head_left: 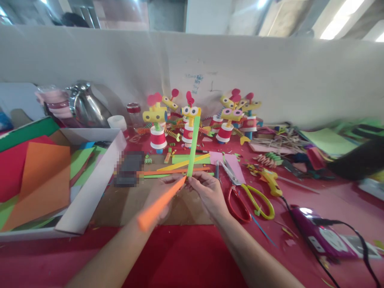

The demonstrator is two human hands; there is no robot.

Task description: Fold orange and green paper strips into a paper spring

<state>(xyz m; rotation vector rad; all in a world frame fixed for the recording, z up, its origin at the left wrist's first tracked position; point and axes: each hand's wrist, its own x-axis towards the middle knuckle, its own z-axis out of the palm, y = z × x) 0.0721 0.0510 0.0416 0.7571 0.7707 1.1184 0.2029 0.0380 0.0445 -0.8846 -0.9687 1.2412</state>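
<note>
My left hand (pixel 163 192) and my right hand (pixel 210 194) meet over a brown cardboard sheet (pixel 135 206), fingers pinched together where two paper strips join. A green paper strip (pixel 193 144) stands up from the pinch. An orange paper strip (pixel 159 206) runs from the same spot toward the camera, over my left wrist. Both hands grip the joined ends.
Several paper-cup figures (pixel 187 126) stand at the back by the white wall. Scissors with red and yellow handles (pixel 246 196) lie right of my hands, then a yellow glue gun (pixel 270 180) and a purple device (pixel 318 234). A white box (pixel 90 192) of coloured paper sits left.
</note>
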